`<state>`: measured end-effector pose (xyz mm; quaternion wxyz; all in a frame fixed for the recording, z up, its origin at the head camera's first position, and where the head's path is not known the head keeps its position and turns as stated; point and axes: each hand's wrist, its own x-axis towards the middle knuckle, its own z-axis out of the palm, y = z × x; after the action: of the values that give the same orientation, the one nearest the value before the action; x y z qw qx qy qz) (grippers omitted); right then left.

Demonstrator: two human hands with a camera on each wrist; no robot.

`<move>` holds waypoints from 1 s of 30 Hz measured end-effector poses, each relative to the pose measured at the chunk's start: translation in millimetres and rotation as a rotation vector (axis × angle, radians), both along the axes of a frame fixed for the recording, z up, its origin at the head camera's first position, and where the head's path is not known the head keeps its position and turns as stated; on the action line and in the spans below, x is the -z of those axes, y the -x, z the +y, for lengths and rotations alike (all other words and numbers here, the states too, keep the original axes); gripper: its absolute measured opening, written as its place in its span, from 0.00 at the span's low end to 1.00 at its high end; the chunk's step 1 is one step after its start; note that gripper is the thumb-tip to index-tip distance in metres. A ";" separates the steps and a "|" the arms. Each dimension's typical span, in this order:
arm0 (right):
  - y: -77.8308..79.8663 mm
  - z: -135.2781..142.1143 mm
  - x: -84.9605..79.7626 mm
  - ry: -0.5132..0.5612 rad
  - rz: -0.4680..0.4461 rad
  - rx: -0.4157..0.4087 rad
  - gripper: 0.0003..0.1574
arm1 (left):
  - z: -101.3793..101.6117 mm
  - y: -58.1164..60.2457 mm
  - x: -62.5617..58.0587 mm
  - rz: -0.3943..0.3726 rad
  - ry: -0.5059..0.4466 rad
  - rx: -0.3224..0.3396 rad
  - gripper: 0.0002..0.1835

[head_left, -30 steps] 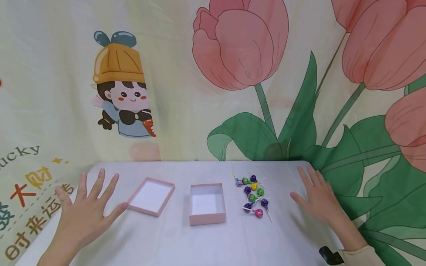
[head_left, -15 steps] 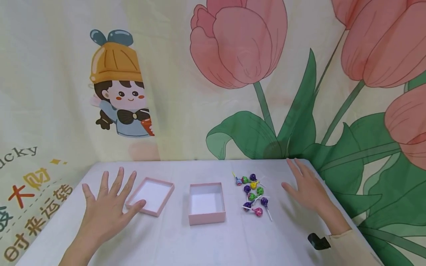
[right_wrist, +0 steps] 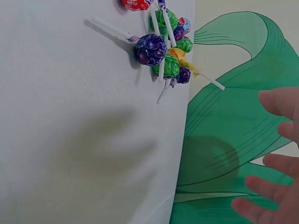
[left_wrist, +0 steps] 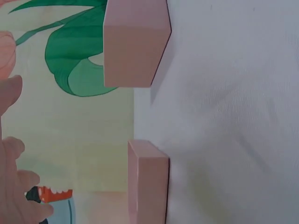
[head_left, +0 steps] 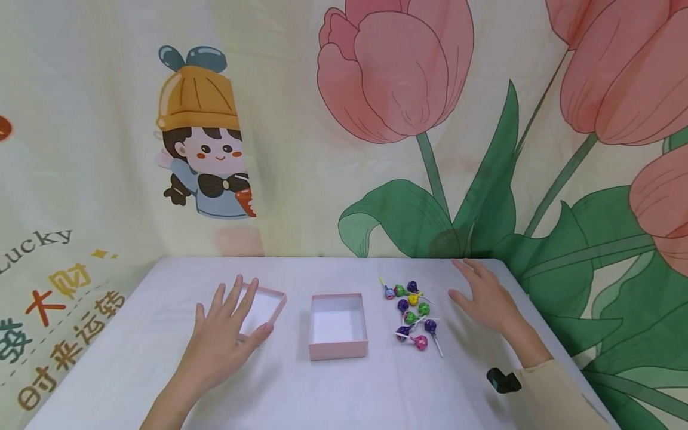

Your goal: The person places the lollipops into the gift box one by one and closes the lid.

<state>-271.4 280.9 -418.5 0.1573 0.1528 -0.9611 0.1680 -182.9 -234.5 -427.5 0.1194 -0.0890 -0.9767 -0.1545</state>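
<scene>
My left hand (head_left: 220, 340), fingers spread, hovers over the shallow pink box lid (head_left: 276, 313) and hides part of it in the head view. In the left wrist view, the lid (left_wrist: 152, 186) lies below the taller pink box (left_wrist: 135, 51), with my left fingers (left_wrist: 11, 149) at the left edge. The open box (head_left: 338, 349), white inside, sits mid-table. To its right lies a loose cluster of wrapped lollipops (head_left: 412, 316) in purple, green, yellow, blue and pink. My right hand (head_left: 491, 301) is held above the table right of the lollipops, fingers extended, holding nothing.
A white cloth covers the table (head_left: 344, 400). Right behind its back edge hangs a curtain (head_left: 290, 149) printed with tulips and a cartoon figure. A black device (head_left: 503, 380) sits at the right sleeve (head_left: 553, 394).
My left hand has moved right, from beside the lid to over it. My right hand has drifted left, closer to the lollipops. The box, lid and lollipops stay put.
</scene>
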 end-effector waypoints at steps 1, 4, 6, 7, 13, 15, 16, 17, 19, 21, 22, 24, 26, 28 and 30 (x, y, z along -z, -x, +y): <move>1.3 -1.0 -0.4 0.003 -0.002 -0.002 0.44 | 3.5 0.2 0.5 -0.006 -0.021 0.004 0.52; 6.2 -4.5 -1.8 0.011 -0.011 -0.012 0.42 | 12.0 0.7 3.9 -0.008 -0.095 0.026 0.50; 9.4 -7.0 -3.1 0.017 -0.025 -0.013 0.41 | 17.6 -0.2 6.2 -0.005 -0.151 0.046 0.49; 11.3 -8.3 -3.7 0.020 -0.033 -0.013 0.41 | 20.5 -0.6 7.6 -0.003 -0.174 0.057 0.48; 21.3 -17.0 -6.9 0.048 -0.082 -0.003 0.38 | 37.3 -2.5 13.2 -0.024 -0.305 0.093 0.46; 24.9 -20.1 -7.3 0.059 -0.096 -0.002 0.37 | 42.5 -2.4 14.2 -0.034 -0.342 0.097 0.46; 26.7 -21.7 -7.7 0.064 -0.102 -0.003 0.37 | 44.7 -2.2 14.8 -0.039 -0.360 0.100 0.46; 28.2 -23.6 -8.2 0.071 -0.108 -0.003 0.37 | 46.8 -2.1 15.1 -0.043 -0.375 0.103 0.46; 31.4 -27.0 -9.1 0.080 -0.119 -0.005 0.37 | 50.6 -1.3 16.3 -0.054 -0.408 0.110 0.45; 35.1 -30.4 -9.4 0.093 -0.130 -0.008 0.36 | 53.3 -0.6 17.4 -0.067 -0.435 0.116 0.45; 36.8 -32.1 -9.5 0.100 -0.137 -0.009 0.36 | 54.4 -0.5 18.0 -0.076 -0.446 0.115 0.45; 41.1 -35.1 -8.6 0.114 -0.153 -0.012 0.36 | 56.5 0.0 19.8 -0.092 -0.467 0.115 0.45; 45.5 -37.8 -6.9 0.132 -0.166 -0.018 0.36 | 58.7 0.2 21.8 -0.110 -0.492 0.112 0.45; 49.8 -39.9 -4.6 0.151 -0.178 -0.020 0.35 | 61.2 0.8 24.2 -0.130 -0.529 0.116 0.45; 53.9 -41.7 -1.6 0.166 -0.186 -0.029 0.34 | 63.6 1.7 26.8 -0.151 -0.568 0.117 0.45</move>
<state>-325.2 239.2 -417.0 0.0773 0.1371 -0.9520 0.2625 -184.6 -170.8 -454.3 0.0576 -0.0965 -0.8937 -0.4345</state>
